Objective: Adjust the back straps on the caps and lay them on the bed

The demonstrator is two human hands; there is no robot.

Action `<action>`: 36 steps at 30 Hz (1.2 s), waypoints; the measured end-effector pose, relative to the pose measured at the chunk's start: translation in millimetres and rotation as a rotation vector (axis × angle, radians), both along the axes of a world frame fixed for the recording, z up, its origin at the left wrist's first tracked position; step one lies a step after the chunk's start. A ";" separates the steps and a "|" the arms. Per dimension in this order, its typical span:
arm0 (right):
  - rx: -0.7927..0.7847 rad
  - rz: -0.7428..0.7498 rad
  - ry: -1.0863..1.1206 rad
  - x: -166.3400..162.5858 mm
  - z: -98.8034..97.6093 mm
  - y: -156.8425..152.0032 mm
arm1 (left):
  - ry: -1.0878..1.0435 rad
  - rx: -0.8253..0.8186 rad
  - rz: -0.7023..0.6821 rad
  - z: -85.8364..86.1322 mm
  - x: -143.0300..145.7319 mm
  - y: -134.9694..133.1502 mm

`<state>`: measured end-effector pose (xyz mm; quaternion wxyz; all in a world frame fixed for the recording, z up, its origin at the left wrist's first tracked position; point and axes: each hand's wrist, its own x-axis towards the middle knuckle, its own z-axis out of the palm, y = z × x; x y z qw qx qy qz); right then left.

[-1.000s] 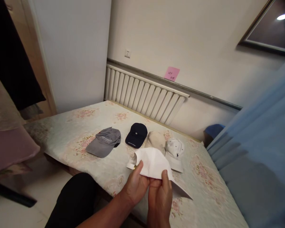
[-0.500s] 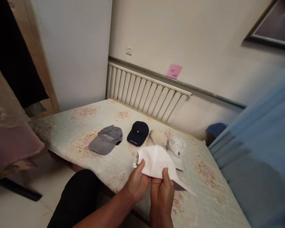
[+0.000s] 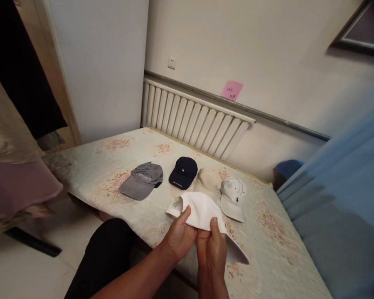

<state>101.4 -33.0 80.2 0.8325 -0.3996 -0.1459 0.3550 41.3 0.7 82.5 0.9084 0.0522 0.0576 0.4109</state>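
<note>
My left hand [image 3: 178,238] and right hand [image 3: 212,254] sit close together low in view, knuckles touching or nearly so. Both are closed in a pinch, thumbs up on top and pointing away from me, fingers curled under out of sight. My bare left forearm runs in from the lower left at a slant; my right wrist comes straight up from the bottom edge.

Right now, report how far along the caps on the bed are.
Four caps already lie in a row on the bed: grey cap, navy cap, beige cap, white cap. In hand: a fifth white cap, pinched by left hand and right hand. It is not yet laid down.
</note>
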 end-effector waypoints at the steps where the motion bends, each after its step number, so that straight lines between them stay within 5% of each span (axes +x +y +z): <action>1: 0.034 -0.003 0.018 -0.2 -0.2 0.4 | -0.001 0.002 0.008 -0.5 -0.9 0.7; 23: 0.032 0.132 0.132 -4.1 8.2 -4.8 | 0.151 -0.033 0.148 -1.8 -0.8 1.3; 31: -0.377 0.110 -0.179 -14.1 -14.0 -11.1 | 0.269 0.016 0.150 -6.8 -0.6 -5.4; 36: -0.362 0.096 -0.124 -6.2 -18.7 -7.0 | 0.230 0.047 0.185 -7.4 -3.7 0.3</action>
